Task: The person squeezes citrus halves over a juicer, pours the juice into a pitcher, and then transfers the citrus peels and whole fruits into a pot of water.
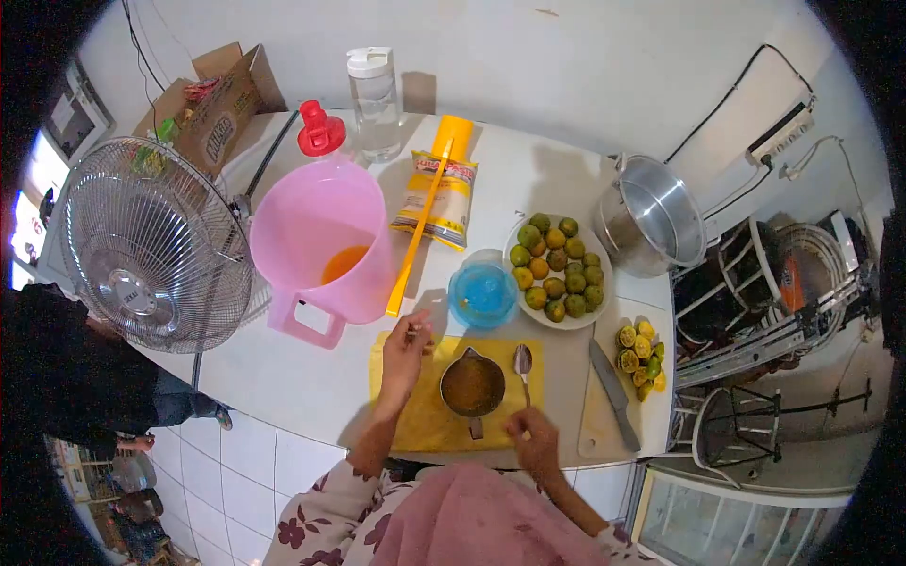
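Note:
On the yellow cloth (401,415) stands a small metal cup (475,435) with a spout and a handle, holding something brown. To its left, my left hand (404,358) is raised with fingers loosely bent and apart, and I see nothing held in it. My right hand (534,441) is closed at the lower end of a metal spoon (523,362), whose bowl points away from me beside the cup. Just beyond the cloth sits a blue plastic bowl (483,295). A large pink pitcher (321,217) with orange liquid inside stands left of it.
A plate (567,324) of green-orange citrus fruits lies beyond the right hand. Farther right are a knife (613,391) on a cutting board (595,443), squeezed citrus halves (642,354) and a metal pot (649,215). A fan (151,245), water bottle (376,104) and sugar-like packet (437,198) stand left.

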### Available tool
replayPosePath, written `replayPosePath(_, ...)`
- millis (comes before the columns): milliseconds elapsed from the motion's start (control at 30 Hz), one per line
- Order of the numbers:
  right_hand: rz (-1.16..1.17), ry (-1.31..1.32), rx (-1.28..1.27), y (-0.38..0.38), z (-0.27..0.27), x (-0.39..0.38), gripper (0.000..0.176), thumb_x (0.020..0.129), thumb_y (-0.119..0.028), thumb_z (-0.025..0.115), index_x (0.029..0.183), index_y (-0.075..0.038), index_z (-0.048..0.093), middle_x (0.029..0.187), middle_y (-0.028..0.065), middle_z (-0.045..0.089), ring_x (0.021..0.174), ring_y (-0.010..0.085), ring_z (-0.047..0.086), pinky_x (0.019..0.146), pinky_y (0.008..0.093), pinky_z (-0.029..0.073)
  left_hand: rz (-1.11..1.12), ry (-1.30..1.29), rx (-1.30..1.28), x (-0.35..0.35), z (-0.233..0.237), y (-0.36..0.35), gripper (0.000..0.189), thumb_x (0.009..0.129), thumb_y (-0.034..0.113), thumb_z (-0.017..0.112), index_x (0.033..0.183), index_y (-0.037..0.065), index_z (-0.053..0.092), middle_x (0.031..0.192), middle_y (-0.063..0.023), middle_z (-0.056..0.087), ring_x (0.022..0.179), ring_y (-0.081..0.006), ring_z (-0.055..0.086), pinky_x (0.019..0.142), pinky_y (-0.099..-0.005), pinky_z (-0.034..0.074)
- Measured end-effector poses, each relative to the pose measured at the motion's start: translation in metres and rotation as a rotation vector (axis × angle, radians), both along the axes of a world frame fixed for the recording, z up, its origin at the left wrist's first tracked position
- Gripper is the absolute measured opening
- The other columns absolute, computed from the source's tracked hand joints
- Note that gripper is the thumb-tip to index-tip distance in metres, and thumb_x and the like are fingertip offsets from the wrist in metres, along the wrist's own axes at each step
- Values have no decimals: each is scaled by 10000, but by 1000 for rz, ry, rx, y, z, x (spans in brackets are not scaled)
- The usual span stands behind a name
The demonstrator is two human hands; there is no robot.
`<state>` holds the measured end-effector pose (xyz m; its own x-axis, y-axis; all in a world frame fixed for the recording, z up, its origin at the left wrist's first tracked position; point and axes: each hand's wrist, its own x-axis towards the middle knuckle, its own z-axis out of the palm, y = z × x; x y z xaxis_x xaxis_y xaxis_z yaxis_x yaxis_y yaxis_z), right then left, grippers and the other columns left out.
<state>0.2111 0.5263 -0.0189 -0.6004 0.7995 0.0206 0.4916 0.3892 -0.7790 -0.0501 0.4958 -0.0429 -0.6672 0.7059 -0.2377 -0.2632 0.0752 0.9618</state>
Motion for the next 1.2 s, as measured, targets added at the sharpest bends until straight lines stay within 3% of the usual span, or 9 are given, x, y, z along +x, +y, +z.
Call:
replayPosePath(167, 37, -5, 263, -50, -25, -32, 229, 856, -228, 673, 867, -11, 602, 749, 83, 568, 764, 192, 572, 714, 308, 468, 85, 44, 57, 28, -2, -32, 254, 932, 179, 593, 1146, 43, 598, 902, -24, 588, 772, -98, 566, 657, -248, 493)
replayPosePath(333, -317, 476, -666, -70, -24, -53, 229, 880, -220, 601, 793, -15, 546, 722, 31, 522, 693, 136, 500, 624, 286, 413, 167, 102, 37, 27, 32, -66, 217, 936, 158, 584, 1098, 17, 612, 857, -26, 600, 774, -98, 566, 672, -248, 490)
replayPosePath(467, -346, 564, -577, -60, -34, -54, 208, 891, -188, 548, 749, -40, 517, 692, -1, 457, 649, 123, 443, 580, 272, 358, 226, 159, 34, 20, 41, -90, 195, 935, 136, 581, 1081, 10, 612, 871, -31, 606, 769, -93, 561, 672, -242, 481)
replayPosePath(533, -328, 365, -327, -46, -41, -50, 221, 891, -175, 526, 707, -58, 499, 676, -21, 432, 629, 110, 434, 571, 270, 350, 267, 181, 92, 16, 48, -104, 165, 934, 113, 576, 1055, 7, 613, 889, -37, 611, 762, -89, 556, 665, -235, 471)
replayPosePath(567, -264, 673, -458, -39, -74, -40, 238, 891, -168, 530, 681, -72, 475, 673, -16, 460, 614, 109, 453, 559, 269, 368, 279, 185, 99, 14, 52, -110, 165, 934, 113, 576, 1055, 7, 613, 889, -37, 611, 762, -89, 556, 665, -235, 471)
replayPosePath(800, -246, 824, -458, -3, 57, -75, 160, 881, -133, 554, 747, -60, 504, 698, 3, 508, 618, 97, 480, 559, 247, 392, 535, 274, 177, -13, 70, -138, 145, 930, 101, 568, 1043, 16, 596, 921, -26, 572, 785, -92, 541, 703, -237, 447)
replayPosePath(900, -111, 729, -183, 26, 91, -94, 172, 867, -172, 618, 769, -41, 566, 664, -10, 523, 560, 68, 421, 496, 232, 319, 615, 364, 251, -31, 72, -135, 163, 916, 59, 556, 1071, 18, 580, 997, -40, 511, 914, -107, 511, 798, -259, 424)
replayPosePath(967, -44, 800, -418, 36, 132, -115, 155, 870, -138, 590, 764, -43, 529, 699, 4, 524, 607, 89, 491, 562, 254, 410, 625, 398, 260, -40, 77, -130, 179, 907, 58, 564, 1082, 18, 572, 1005, -46, 515, 934, -121, 510, 814, -271, 422)
replayPosePath(1200, -10, 825, -436, 78, 199, -194, 150, 837, -160, 633, 825, -22, 576, 721, 21, 579, 652, 116, 583, 605, 232, 476, 568, 465, 251, -55, 86, -111, 223, 903, 155, 582, 1065, 9, 537, 1056, -79, 533, 986, -193, 511, 882, -319, 409)
